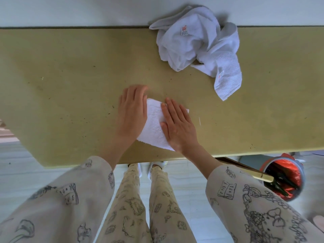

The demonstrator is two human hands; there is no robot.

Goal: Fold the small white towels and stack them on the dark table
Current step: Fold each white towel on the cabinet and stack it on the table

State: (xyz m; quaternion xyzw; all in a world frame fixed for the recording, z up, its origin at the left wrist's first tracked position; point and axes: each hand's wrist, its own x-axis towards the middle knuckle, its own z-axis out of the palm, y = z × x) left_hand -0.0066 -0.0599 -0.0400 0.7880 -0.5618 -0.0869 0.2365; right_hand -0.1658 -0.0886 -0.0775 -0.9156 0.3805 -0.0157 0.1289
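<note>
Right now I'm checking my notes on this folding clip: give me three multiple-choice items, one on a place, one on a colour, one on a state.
1. Where is the towel pile?
A. far right of the table
B. on the floor
C. under the hands

2. What colour are the pile's tags?
A. blue
B. red and white
C. black

3. How do the left hand and right hand meet the folded towel?
A. both pinch it
B. both lie flat on it
C. neither touches it

Answers: 1 A, pile against the far edge; 2 B, red print on white; 3 B, fingers straight.
</note>
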